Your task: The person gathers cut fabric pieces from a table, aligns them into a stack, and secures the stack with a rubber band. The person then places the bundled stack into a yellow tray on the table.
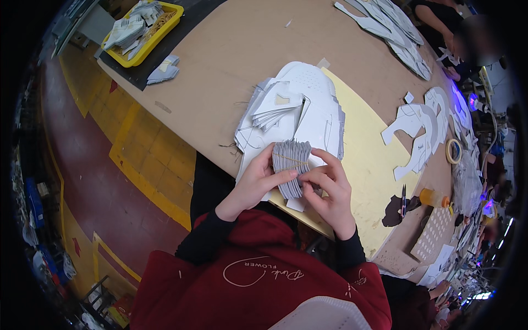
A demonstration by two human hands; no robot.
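My left hand (254, 180) is wrapped round the left side of a bundle of grey cut fabric pieces (290, 155), its thumb pressed across the layered edges. A thin yellowish band runs over the bundle. My right hand (331, 190) grips the bundle's right side, with its index finger along the top corner and the other fingers curled near the lower edge. Just beyond the bundle lies a pile of white cut pieces (311, 82) with grey edges and loose threads. A smaller fanned stack of white pieces (278, 105) rests on that pile.
A yellow basket (144, 56) of stacked pieces stands far left, near a small grey bundle (164, 70). White panels (413, 129), a tape roll (454, 151), scissors (403, 201) and an orange-capped bottle (433, 198) lie right. Another person (443, 22) is at the far right.
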